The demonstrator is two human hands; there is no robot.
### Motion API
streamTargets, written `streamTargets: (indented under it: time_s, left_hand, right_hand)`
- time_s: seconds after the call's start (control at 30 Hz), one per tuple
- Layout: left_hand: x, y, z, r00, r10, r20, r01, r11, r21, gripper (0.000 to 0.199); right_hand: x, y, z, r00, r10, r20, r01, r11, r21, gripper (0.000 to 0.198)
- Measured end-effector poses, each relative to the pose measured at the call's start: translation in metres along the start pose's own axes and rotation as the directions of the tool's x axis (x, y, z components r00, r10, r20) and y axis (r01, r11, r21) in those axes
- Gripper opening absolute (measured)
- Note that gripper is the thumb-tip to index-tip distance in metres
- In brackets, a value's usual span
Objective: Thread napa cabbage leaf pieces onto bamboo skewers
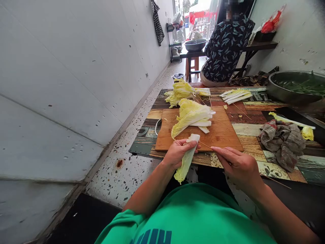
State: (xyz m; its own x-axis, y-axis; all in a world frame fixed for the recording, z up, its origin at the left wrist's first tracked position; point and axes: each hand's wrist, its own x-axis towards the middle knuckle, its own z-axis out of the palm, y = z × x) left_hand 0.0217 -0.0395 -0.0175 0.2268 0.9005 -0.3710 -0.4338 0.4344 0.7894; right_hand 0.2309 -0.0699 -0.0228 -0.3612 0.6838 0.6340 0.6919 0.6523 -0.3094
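Between the thumb and fingers of my left hand (177, 152) is a napa cabbage leaf (187, 161), its white stem end up and its yellow-green tip hanging down. My right hand (236, 162) pinches a thin wooden skewer (205, 144), whose far end meets the leaf near its stem. Just beyond my hands, a wooden cutting board (223, 130) carries a pile of loose cabbage leaves (190, 113). Behind the board lie more leaves (181, 90) with skewers in them. A skewered bunch of leaves (236, 96) rests to the right.
A crumpled grey rag (281, 142) lies on the patterned table (247, 129) at right. Behind it stands a metal basin (271, 83) of greens. A person in a dark patterned shirt (225, 51) sits at another table beyond. A white wall (63, 67) runs along the left.
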Motion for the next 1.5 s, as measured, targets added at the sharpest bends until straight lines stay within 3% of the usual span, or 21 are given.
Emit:
streamTargets:
  time_s: [0.37, 0.53, 0.77, 0.97, 1.07, 1.2, 1.27, 1.33, 1.43, 1.5]
  left_hand:
    - [-0.002, -0.005, 0.003, 0.998, 0.07, 0.005, -0.07, 0.994, 0.089, 0.043]
    - [-0.004, -0.016, 0.015, 0.988, 0.116, 0.1, -0.133, 0.975, 0.178, 0.037]
    - [-0.001, -0.008, 0.011, 0.97, 0.23, -0.073, -0.217, 0.963, 0.16, 0.036]
    - [-0.007, -0.029, 0.023, 0.982, 0.145, 0.118, -0.174, 0.941, 0.29, 0.038]
    - [-0.008, -0.031, 0.031, 0.965, 0.167, 0.203, -0.231, 0.908, 0.35, 0.039]
    - [-0.004, -0.011, 0.034, 0.928, 0.281, 0.246, -0.362, 0.838, 0.409, 0.035]
    - [0.001, 0.0, 0.033, 0.893, 0.396, 0.214, -0.449, 0.772, 0.449, 0.028]
    - [0.011, 0.009, 0.033, 0.821, 0.538, 0.189, -0.539, 0.623, 0.567, 0.021]
    - [0.035, 0.019, 0.035, 0.669, 0.699, 0.254, -0.511, 0.184, 0.839, 0.023]
    - [0.055, 0.025, 0.037, 0.637, 0.704, 0.313, -0.366, -0.081, 0.927, 0.035]
  right_hand:
    - [0.004, 0.001, -0.002, 0.998, 0.067, -0.009, -0.066, 0.993, 0.095, 0.019]
    - [0.01, -0.003, 0.002, 0.996, 0.085, -0.006, -0.084, 0.991, 0.106, 0.019]
    - [0.0, 0.011, -0.016, 0.997, 0.072, 0.034, -0.074, 0.995, 0.07, 0.019]
    - [-0.005, 0.005, -0.013, 0.998, 0.055, 0.042, -0.06, 0.991, 0.123, 0.019]
    - [-0.006, 0.005, -0.014, 0.997, 0.081, -0.012, -0.079, 0.989, 0.126, 0.018]
    - [-0.015, 0.012, -0.026, 0.984, 0.115, -0.138, -0.103, 0.99, 0.097, 0.016]
    - [-0.022, 0.013, -0.033, 0.968, 0.106, -0.227, -0.094, 0.994, 0.062, 0.017]
    - [-0.027, 0.011, -0.04, 0.954, 0.068, -0.291, -0.069, 0.998, 0.005, 0.02]
    - [-0.032, 0.005, -0.047, 0.952, -0.047, -0.301, 0.02, 0.996, -0.09, 0.029]
    - [-0.035, 0.002, -0.051, 0.95, -0.126, -0.287, 0.088, 0.986, -0.141, 0.035]
